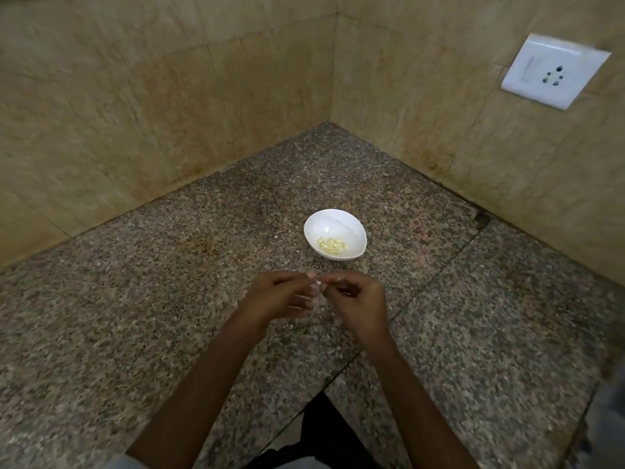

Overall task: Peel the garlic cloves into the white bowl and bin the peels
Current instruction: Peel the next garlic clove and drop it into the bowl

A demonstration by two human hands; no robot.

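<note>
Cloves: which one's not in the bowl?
The white clove pinched between left hand and right hand, short of the bowl; the other cloves lie yellowish inside it.

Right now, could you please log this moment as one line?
left hand + right hand: pinch garlic clove | white bowl: peeled cloves
</note>
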